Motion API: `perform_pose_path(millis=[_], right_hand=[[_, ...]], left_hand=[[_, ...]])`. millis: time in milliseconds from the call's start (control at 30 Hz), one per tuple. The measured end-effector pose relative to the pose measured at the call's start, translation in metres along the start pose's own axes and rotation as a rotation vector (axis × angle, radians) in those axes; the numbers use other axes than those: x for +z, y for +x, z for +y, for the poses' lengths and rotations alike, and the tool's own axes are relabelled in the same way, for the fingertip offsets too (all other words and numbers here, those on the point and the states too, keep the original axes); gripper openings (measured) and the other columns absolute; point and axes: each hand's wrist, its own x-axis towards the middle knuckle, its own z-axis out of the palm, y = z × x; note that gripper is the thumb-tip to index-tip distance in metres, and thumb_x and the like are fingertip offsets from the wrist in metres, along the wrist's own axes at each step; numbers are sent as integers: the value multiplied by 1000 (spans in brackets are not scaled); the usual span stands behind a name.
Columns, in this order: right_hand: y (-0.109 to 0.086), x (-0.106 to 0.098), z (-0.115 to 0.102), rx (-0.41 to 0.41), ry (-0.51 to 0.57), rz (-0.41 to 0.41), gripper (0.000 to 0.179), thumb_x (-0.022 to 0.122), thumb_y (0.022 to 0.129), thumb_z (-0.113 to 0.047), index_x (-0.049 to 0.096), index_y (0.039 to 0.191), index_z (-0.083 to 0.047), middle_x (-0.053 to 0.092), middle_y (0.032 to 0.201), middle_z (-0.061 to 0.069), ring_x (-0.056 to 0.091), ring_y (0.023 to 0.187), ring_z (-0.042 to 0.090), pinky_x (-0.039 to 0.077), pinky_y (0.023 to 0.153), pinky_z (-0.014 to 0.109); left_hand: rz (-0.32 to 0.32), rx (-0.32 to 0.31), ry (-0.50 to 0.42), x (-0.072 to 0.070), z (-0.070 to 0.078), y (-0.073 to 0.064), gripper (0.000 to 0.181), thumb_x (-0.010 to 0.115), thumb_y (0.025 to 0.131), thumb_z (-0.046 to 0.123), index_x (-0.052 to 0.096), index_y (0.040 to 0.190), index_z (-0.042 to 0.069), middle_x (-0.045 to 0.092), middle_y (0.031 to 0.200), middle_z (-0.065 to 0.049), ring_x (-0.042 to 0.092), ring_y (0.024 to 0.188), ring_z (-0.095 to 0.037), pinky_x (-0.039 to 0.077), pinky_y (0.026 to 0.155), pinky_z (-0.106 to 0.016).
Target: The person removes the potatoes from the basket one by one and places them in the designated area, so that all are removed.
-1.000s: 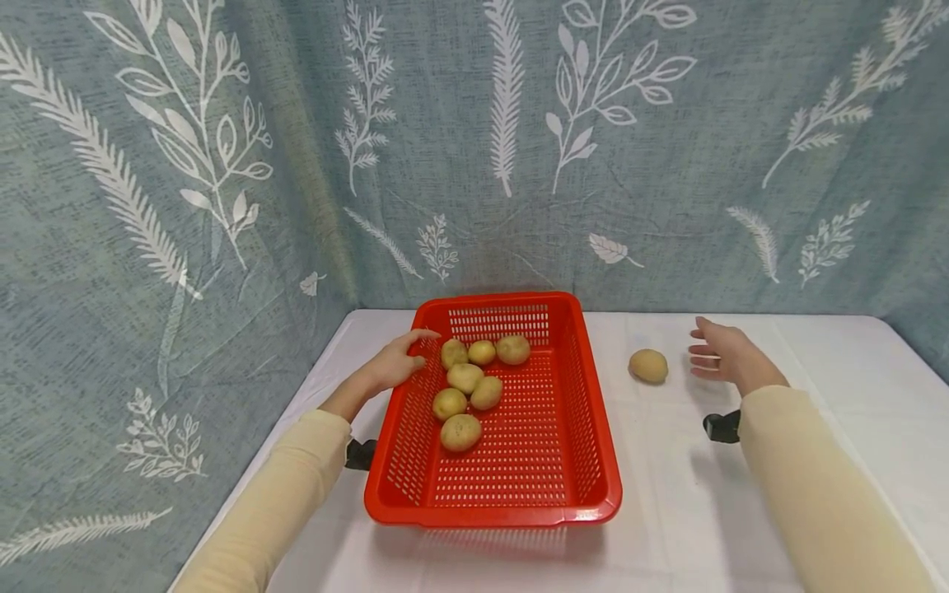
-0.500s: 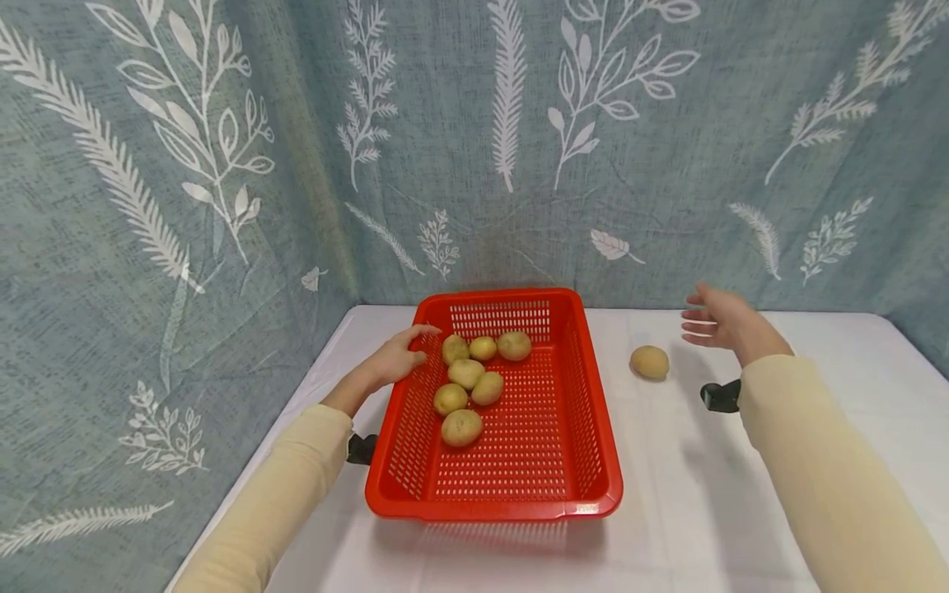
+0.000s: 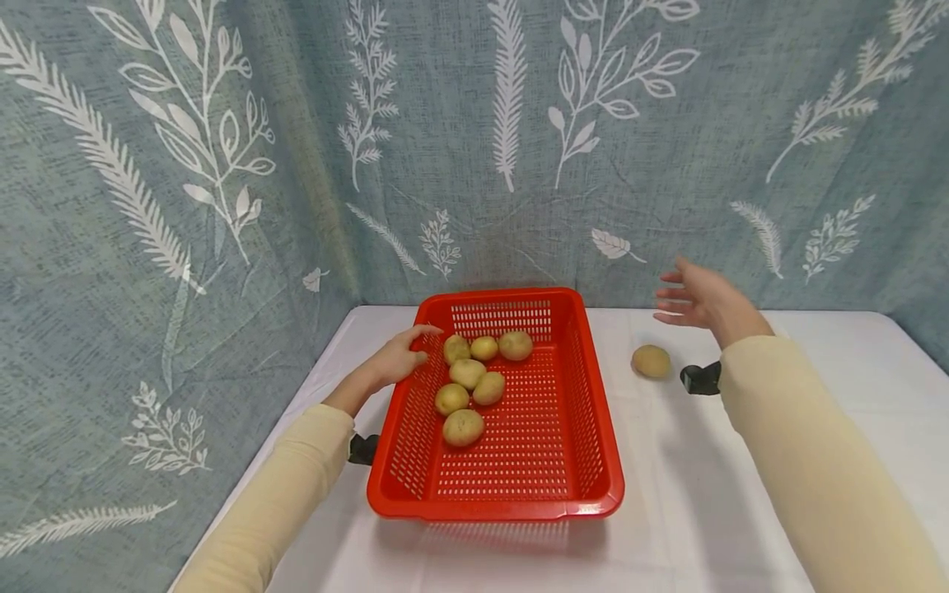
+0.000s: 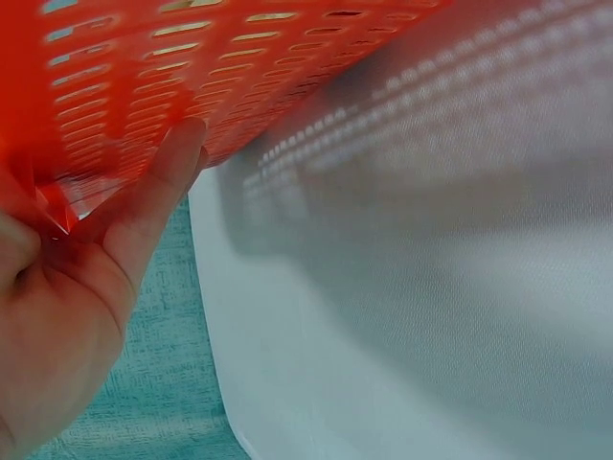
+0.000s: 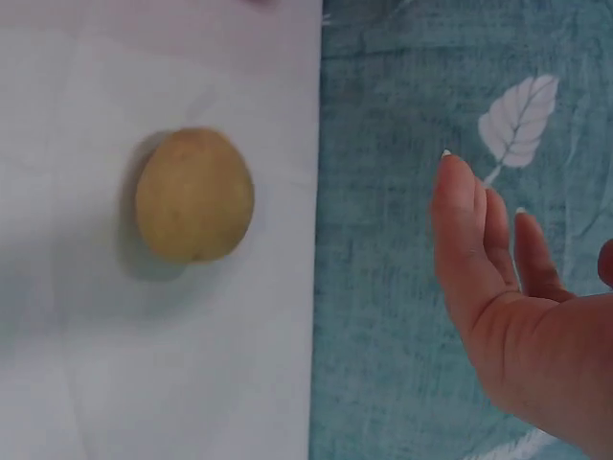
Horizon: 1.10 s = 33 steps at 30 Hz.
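A red plastic basket (image 3: 519, 517) with perforated walls holds several potatoes (image 3: 463, 428) grouped along its left side. At its left rim, my left hand (image 3: 393, 359) grips the edge; the left wrist view shows a finger (image 4: 170, 168) lying along the outer wall. One lone potato (image 3: 652, 361) lies on the table to the right of the basket. My right hand (image 3: 704, 301) is raised in the air beyond that potato, holding nothing, its fingers loosely spread and bent. In the right wrist view the potato (image 5: 195, 195) is well apart from the hand (image 5: 527, 326).
A white cloth (image 3: 667, 527) covers the table. Close behind the table and on its left hangs a blue-green curtain (image 3: 460, 148) with white leaf prints. The table's back edge runs behind the basket.
My right hand has risen and shifted left, from beside the lone potato to above and behind it. The left hand, basket and potatoes have stayed in place.
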Motion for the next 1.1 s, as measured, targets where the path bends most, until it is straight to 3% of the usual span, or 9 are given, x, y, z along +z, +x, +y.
perform_pose_path(millis=[233, 800, 1100], right_hand=[[-2, 21, -7, -12, 61, -28, 67, 19, 100, -49, 12, 154, -10, 15, 155, 17, 25, 138, 30, 37, 101, 41], [0, 90, -13, -29, 187, -103, 60, 27, 103, -42, 22, 152, -9, 24, 152, 17, 31, 135, 30, 37, 100, 42], [7, 118, -1, -31, 226, -186, 61, 24, 103, -43, 21, 152, -7, 24, 151, 19, 29, 136, 33, 34, 103, 44]], left_hand=[[-9, 0, 1, 0, -2, 0, 50, 40, 92, -4, 38, 141, 2, 47, 129, -25, 60, 98, -30, 51, 82, -41], [-22, -21, -3, -1, 2, 0, 50, 40, 94, -3, 35, 143, 3, 43, 134, -26, 59, 103, -32, 51, 83, -42], [-14, -19, -24, 2, 5, -2, 50, 40, 93, -4, 36, 143, 2, 45, 131, -26, 60, 99, -31, 52, 80, -41]])
